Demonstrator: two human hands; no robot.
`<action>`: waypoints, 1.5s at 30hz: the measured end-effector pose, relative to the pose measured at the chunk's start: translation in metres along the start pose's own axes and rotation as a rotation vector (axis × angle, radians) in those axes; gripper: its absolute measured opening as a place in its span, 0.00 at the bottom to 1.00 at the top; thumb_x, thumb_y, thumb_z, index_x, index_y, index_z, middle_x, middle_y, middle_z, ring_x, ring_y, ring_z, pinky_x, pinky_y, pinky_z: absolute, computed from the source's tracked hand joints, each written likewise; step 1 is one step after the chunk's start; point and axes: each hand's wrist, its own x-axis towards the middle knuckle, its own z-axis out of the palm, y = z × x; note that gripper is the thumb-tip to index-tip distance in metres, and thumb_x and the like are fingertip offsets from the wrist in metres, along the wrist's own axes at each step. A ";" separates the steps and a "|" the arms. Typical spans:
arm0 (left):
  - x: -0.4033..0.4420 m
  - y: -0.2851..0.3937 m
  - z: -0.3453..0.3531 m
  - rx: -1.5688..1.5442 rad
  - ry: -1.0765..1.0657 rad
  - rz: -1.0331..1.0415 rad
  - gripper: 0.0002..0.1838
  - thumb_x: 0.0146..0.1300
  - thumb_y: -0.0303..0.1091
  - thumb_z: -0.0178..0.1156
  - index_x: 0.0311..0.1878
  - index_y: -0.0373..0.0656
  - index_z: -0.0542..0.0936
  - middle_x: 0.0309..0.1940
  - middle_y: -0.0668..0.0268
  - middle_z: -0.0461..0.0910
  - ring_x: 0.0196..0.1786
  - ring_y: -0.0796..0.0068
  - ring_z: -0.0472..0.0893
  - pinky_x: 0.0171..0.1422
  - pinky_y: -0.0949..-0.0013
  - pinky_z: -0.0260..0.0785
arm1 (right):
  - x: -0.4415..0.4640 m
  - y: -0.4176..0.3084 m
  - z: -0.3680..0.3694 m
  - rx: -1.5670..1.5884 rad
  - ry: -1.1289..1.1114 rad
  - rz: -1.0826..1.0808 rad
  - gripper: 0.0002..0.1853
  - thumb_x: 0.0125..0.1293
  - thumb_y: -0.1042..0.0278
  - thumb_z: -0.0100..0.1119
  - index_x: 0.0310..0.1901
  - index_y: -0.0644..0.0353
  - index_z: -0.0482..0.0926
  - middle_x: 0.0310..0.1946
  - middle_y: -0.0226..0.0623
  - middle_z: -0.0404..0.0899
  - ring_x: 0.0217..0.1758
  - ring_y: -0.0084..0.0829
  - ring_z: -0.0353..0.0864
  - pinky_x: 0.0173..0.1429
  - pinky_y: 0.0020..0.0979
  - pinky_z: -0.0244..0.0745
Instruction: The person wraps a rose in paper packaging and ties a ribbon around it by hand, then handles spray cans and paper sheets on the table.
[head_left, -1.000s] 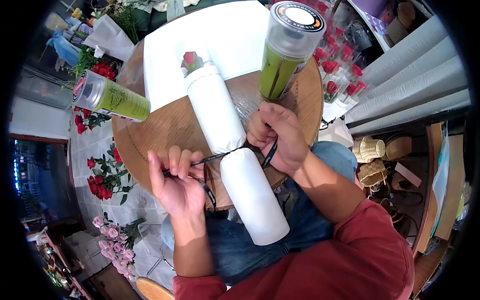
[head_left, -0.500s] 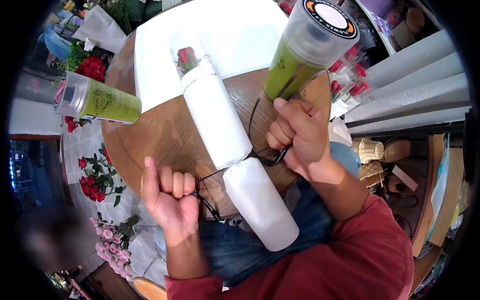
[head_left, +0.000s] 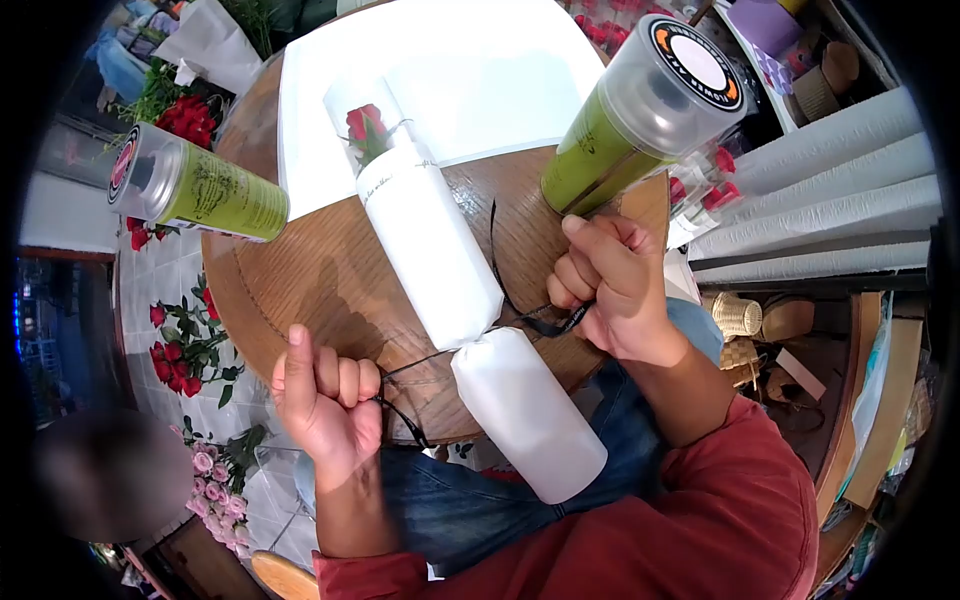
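A single red rose shows at the top of a white paper wrap, which lies slantwise over the round wooden table. The wrap narrows sharply at a waist, and its flared lower part hangs past the table edge above my lap. A thin black ribbon circles that waist. My left hand has its fingers curled on one end, at left of the wrap, thumb raised. On the other side, my right hand is closed on the opposite end. The ribbon stretches between both hands, with loose tails dangling.
A green spray can with a clear cap stands just beyond my right hand. Another green can is at the table's left edge. White sheets cover the far table. Red roses and pink roses lie at left.
Both hands still grip the ribbon ends. My right hand has shifted slightly right and down, my left slightly left and down. The whole view has moved a little.
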 end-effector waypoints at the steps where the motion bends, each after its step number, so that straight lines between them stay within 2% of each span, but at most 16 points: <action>1: 0.001 -0.003 0.002 -0.002 0.004 0.004 0.23 0.79 0.36 0.55 0.24 0.54 0.60 0.14 0.78 0.48 0.15 0.82 0.43 0.20 0.70 0.39 | -0.001 0.000 0.001 0.013 0.037 0.010 0.25 0.74 0.73 0.60 0.20 0.48 0.58 0.13 0.22 0.53 0.13 0.20 0.52 0.22 0.31 0.52; 3: 0.001 -0.007 0.010 -0.007 0.109 -0.072 0.27 0.80 0.35 0.54 0.20 0.53 0.58 0.12 0.77 0.48 0.13 0.82 0.44 0.18 0.69 0.40 | -0.011 -0.003 -0.013 -0.015 0.080 -0.021 0.22 0.74 0.72 0.61 0.21 0.48 0.64 0.14 0.23 0.56 0.14 0.21 0.54 0.23 0.30 0.53; 6: 0.000 0.002 -0.006 0.121 0.034 -0.069 0.24 0.77 0.37 0.59 0.20 0.51 0.67 0.11 0.73 0.67 0.12 0.80 0.64 0.18 0.68 0.57 | -0.001 0.006 -0.007 0.017 -0.009 0.035 0.21 0.76 0.72 0.58 0.22 0.48 0.63 0.15 0.22 0.54 0.16 0.20 0.52 0.23 0.31 0.51; 7: -0.002 -0.001 0.007 0.146 0.099 -0.021 0.23 0.77 0.38 0.59 0.22 0.51 0.66 0.12 0.75 0.59 0.12 0.79 0.62 0.17 0.71 0.52 | -0.004 0.006 -0.009 -0.051 -0.055 0.002 0.22 0.75 0.72 0.57 0.23 0.49 0.61 0.16 0.22 0.53 0.16 0.21 0.51 0.23 0.31 0.51; 15: 0.006 -0.007 -0.003 0.353 -0.215 0.102 0.14 0.71 0.26 0.65 0.33 0.47 0.69 0.25 0.72 0.71 0.19 0.85 0.69 0.21 0.78 0.59 | -0.003 0.005 -0.013 -0.182 -0.476 -0.222 0.21 0.70 0.64 0.68 0.30 0.52 0.61 0.23 0.27 0.60 0.26 0.24 0.59 0.36 0.31 0.61; 19: 0.008 -0.022 -0.010 0.634 -0.313 0.463 0.12 0.68 0.26 0.66 0.44 0.44 0.70 0.37 0.70 0.74 0.33 0.84 0.73 0.34 0.75 0.66 | -0.017 -0.001 -0.014 -0.241 -0.455 -0.280 0.21 0.67 0.60 0.72 0.32 0.54 0.64 0.27 0.30 0.65 0.29 0.25 0.64 0.45 0.34 0.70; 20: 0.003 -0.013 -0.009 0.719 -0.313 0.344 0.15 0.67 0.26 0.66 0.50 0.43 0.70 0.40 0.71 0.74 0.43 0.83 0.73 0.42 0.71 0.69 | -0.020 -0.004 -0.014 -0.287 -0.434 -0.272 0.21 0.65 0.58 0.74 0.34 0.55 0.66 0.30 0.31 0.67 0.29 0.26 0.67 0.47 0.35 0.73; 22: 0.000 -0.008 -0.010 0.729 -0.344 0.295 0.16 0.67 0.27 0.66 0.52 0.42 0.70 0.41 0.70 0.74 0.43 0.82 0.74 0.43 0.70 0.70 | -0.022 -0.009 -0.023 -0.372 -0.335 -0.249 0.22 0.61 0.55 0.77 0.41 0.59 0.73 0.37 0.34 0.74 0.32 0.29 0.76 0.48 0.37 0.79; 25: -0.002 -0.011 -0.008 0.984 -0.445 0.413 0.16 0.70 0.28 0.63 0.57 0.41 0.72 0.40 0.68 0.76 0.40 0.79 0.77 0.43 0.71 0.73 | -0.039 -0.027 -0.002 -0.508 -0.414 -0.234 0.18 0.63 0.70 0.72 0.51 0.65 0.78 0.41 0.38 0.80 0.38 0.30 0.83 0.44 0.30 0.81; 27: -0.003 -0.003 -0.008 1.104 -0.521 0.326 0.11 0.71 0.29 0.62 0.53 0.40 0.75 0.36 0.67 0.78 0.36 0.77 0.77 0.41 0.70 0.74 | -0.039 -0.040 0.008 -0.652 -0.552 -0.192 0.13 0.64 0.82 0.65 0.50 0.64 0.79 0.40 0.38 0.83 0.41 0.28 0.84 0.44 0.28 0.80; 29: -0.010 0.005 0.003 1.168 -0.527 0.491 0.07 0.70 0.27 0.61 0.48 0.37 0.77 0.31 0.60 0.82 0.33 0.67 0.82 0.41 0.64 0.75 | -0.046 -0.046 0.016 -0.713 -0.532 -0.108 0.11 0.65 0.79 0.66 0.47 0.65 0.79 0.39 0.36 0.83 0.42 0.25 0.83 0.43 0.29 0.79; 32: -0.008 0.026 0.013 1.359 -0.646 0.601 0.06 0.70 0.28 0.60 0.43 0.34 0.79 0.30 0.49 0.83 0.34 0.49 0.84 0.40 0.55 0.74 | -0.042 -0.062 0.031 -1.413 -0.692 -0.499 0.09 0.61 0.78 0.68 0.42 0.69 0.79 0.38 0.47 0.82 0.39 0.42 0.84 0.43 0.40 0.78; 34: -0.007 0.039 0.021 1.602 -0.753 0.331 0.08 0.70 0.30 0.59 0.40 0.33 0.80 0.33 0.44 0.83 0.37 0.39 0.82 0.41 0.49 0.73 | -0.045 -0.060 0.033 -1.534 -0.711 -0.477 0.11 0.61 0.79 0.67 0.44 0.69 0.80 0.41 0.46 0.82 0.42 0.44 0.84 0.46 0.38 0.78; 37: -0.004 0.045 0.023 1.630 -0.983 0.369 0.12 0.71 0.33 0.58 0.34 0.35 0.81 0.30 0.46 0.82 0.33 0.39 0.80 0.40 0.46 0.71 | -0.043 -0.054 0.035 -1.852 -0.729 -0.431 0.11 0.60 0.77 0.64 0.44 0.66 0.81 0.43 0.42 0.82 0.48 0.44 0.82 0.48 0.36 0.78; 39: -0.006 0.039 0.025 1.632 -0.964 0.488 0.13 0.71 0.33 0.58 0.30 0.36 0.80 0.27 0.48 0.80 0.31 0.40 0.78 0.39 0.47 0.70 | -0.039 -0.051 0.037 -2.095 -1.035 -0.645 0.10 0.58 0.73 0.63 0.42 0.62 0.82 0.40 0.37 0.81 0.47 0.40 0.81 0.47 0.35 0.78; 45: 0.006 0.024 0.001 1.641 -0.972 0.852 0.16 0.63 0.34 0.65 0.21 0.43 0.74 0.19 0.58 0.74 0.23 0.53 0.75 0.29 0.54 0.68 | -0.013 -0.044 0.020 -1.771 -1.170 -0.797 0.06 0.55 0.70 0.65 0.32 0.57 0.77 0.32 0.33 0.75 0.38 0.37 0.77 0.38 0.37 0.77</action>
